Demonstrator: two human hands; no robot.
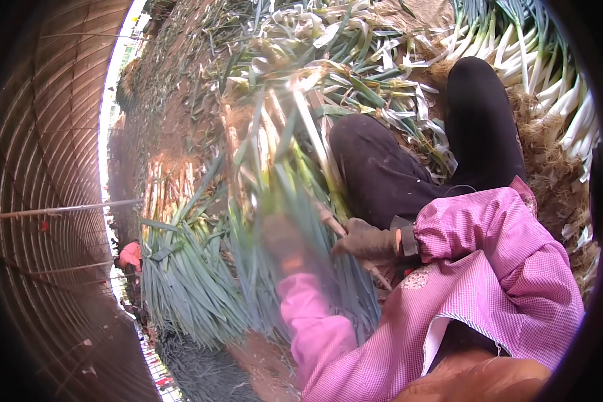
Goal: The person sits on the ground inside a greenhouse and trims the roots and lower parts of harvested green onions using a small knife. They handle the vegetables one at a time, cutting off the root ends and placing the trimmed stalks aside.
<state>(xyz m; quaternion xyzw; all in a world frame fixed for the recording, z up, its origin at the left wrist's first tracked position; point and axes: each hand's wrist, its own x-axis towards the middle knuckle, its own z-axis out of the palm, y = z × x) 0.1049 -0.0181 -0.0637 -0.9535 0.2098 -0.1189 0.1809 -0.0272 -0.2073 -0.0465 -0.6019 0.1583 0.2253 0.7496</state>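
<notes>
My left hand (pixel 285 241), in a dark glove and blurred by motion, is over the green leaves of a pile of long green onions (pixel 266 145). Whether it grips any leaves cannot be told. My right hand (pixel 367 242), gloved, is closed around a thin brown stick or dry stalk (pixel 331 221) that slants across the leaves beside my knee. One onion with a long white stem (pixel 311 125) lies by the same knee, its green part running down near my right hand. To the left lies a bundle of onions (pixel 196 281), roots up in the view, with leaves laid across it.
Stripped leaves and peelings (pixel 377 85) litter the ground ahead. Cleaned white-stemmed onions (pixel 553 75) lie in a row at upper right, beyond my dark-trousered knees. Bare soil (pixel 266 362) shows below the pile. A ribbed tunnel cover (pixel 45 151) curves along the left, near another person (pixel 130 255).
</notes>
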